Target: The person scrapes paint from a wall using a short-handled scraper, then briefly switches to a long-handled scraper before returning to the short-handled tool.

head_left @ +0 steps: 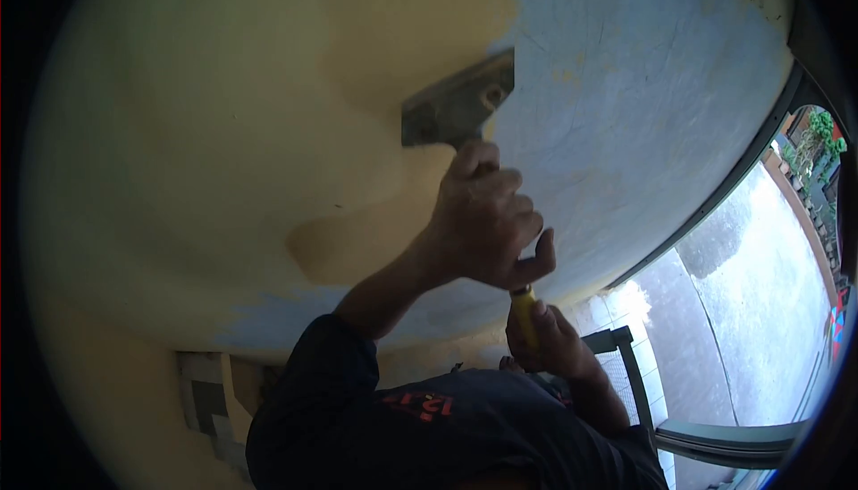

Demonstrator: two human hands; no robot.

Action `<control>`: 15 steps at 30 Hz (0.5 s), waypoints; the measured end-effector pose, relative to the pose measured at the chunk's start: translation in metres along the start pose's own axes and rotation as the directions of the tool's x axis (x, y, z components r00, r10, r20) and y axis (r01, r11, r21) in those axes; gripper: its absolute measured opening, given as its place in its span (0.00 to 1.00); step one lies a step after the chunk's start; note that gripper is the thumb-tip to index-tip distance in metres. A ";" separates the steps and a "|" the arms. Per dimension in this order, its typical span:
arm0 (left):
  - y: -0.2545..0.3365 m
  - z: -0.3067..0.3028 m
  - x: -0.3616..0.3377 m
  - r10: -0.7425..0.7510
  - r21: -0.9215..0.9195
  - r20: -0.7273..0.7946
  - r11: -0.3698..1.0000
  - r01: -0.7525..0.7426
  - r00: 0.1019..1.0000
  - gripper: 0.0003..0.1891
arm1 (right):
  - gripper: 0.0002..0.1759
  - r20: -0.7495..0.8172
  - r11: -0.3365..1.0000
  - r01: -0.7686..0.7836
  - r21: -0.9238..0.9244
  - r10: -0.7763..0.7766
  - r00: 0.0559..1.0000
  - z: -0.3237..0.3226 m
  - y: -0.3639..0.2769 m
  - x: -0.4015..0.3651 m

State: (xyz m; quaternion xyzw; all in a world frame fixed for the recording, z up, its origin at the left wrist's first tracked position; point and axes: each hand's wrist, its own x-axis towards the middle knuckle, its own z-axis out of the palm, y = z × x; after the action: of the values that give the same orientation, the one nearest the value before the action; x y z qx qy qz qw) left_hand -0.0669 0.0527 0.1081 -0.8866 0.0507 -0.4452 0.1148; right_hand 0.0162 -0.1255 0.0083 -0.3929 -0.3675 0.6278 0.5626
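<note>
A scraper with a wide, flat metal blade [460, 101] lies against the wall [590, 133], near the border between its yellowish and pale blue areas. My left hand [487, 222] is wrapped round the tool's shaft just below the blade, its fingers closed and one digit sticking out at the lower right. Lower down, my right hand [554, 338] is closed on the yellow handle [525, 318] of the same long tool. Darker tan patches show on the yellow surface left of the blade and below it. Part of the shaft is hidden behind my left hand.
A dark frame edge [751, 155] borders the wall on the right. Beyond it lie a pale paved floor [751, 284] and green plants [818, 137]. A dark metal bar [636, 378] stands beside my right forearm. Grey and white pieces [210, 401] show at the lower left.
</note>
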 end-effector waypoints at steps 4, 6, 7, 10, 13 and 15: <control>0.002 0.005 -0.004 -0.017 -0.047 0.019 0.999 0.018 1.000 0.12 | 0.35 0.015 0.999 -0.003 -0.037 0.003 1.000 -0.010 0.008 0.002; -0.003 0.001 0.010 0.003 -0.007 0.001 1.000 -0.003 1.000 0.14 | 0.34 -0.001 0.999 0.003 -0.051 -0.003 1.000 -0.007 -0.007 0.006; -0.004 0.000 0.014 -0.005 -0.020 -0.043 1.000 0.004 0.999 0.14 | 0.34 0.032 0.999 0.008 -0.039 -0.007 0.999 -0.009 -0.007 0.006; 0.001 0.002 0.006 0.000 -0.006 -0.005 1.000 0.000 1.000 0.14 | 0.35 0.052 1.000 0.005 -0.025 -0.004 0.999 -0.010 0.004 0.000; 0.006 0.007 -0.003 -0.007 -0.028 -0.030 1.000 0.006 1.000 0.11 | 0.34 -0.001 0.998 0.014 -0.055 -0.014 1.000 -0.012 0.004 0.003; 0.000 0.004 0.009 0.004 -0.004 -0.015 1.000 -0.004 1.000 0.11 | 0.34 -0.070 0.993 0.009 -0.118 -0.017 0.997 -0.010 0.004 0.003</control>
State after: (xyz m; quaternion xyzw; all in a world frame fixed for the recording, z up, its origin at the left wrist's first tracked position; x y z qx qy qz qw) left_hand -0.0589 0.0519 0.1127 -0.8834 0.0541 -0.4513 0.1137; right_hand 0.0231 -0.1223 -0.0002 -0.4451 -0.3863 0.5871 0.5550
